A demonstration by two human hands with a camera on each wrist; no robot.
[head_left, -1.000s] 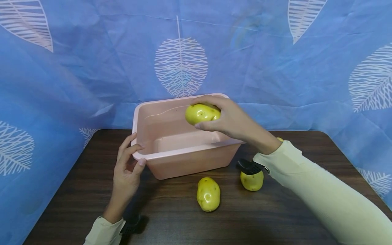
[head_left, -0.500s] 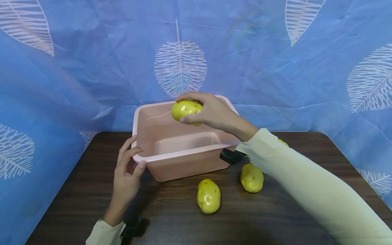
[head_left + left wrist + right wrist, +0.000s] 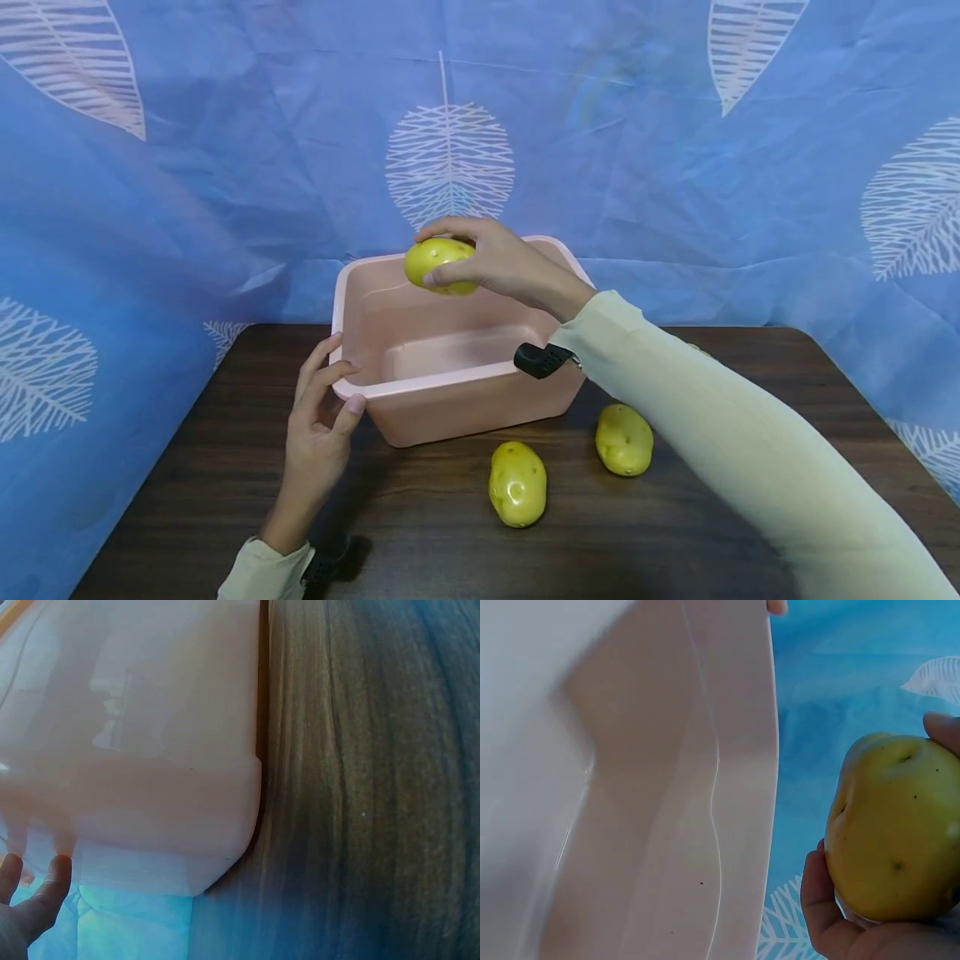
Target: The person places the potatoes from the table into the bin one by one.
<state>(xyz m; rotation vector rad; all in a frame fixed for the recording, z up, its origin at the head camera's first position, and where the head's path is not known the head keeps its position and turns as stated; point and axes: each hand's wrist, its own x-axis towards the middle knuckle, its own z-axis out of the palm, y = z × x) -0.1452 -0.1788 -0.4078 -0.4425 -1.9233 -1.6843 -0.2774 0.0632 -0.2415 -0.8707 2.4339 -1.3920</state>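
A pink plastic basin (image 3: 465, 408) stands on the table, its bare inside facing up. My left hand (image 3: 317, 433) holds its near left corner, fingers over the rim and thumb against the front. In the left wrist view, fingertips (image 3: 58, 874) meet the basin's outer wall. Above the basin's far rim my right hand (image 3: 501, 260) grips a glossy yellow potato (image 3: 429, 260) between thumb and fingers. The right wrist view shows that potato (image 3: 896, 832) beside the rim, against the blue cloth. Two more potatoes lie in front of the basin, one central (image 3: 517, 485), one further right (image 3: 625, 440).
Behind the right sleeve (image 3: 712, 433), a bit of another yellow thing (image 3: 697, 348) shows. The dark wood table (image 3: 420, 542) ends at a blue leaf-print cloth (image 3: 300, 183), hanging close behind the basin. A black strap (image 3: 543, 360) is on the right wrist.
My right hand has carried the potato leftward across the basin and slightly up towards its far rim. My left hand keeps its hold on the corner.
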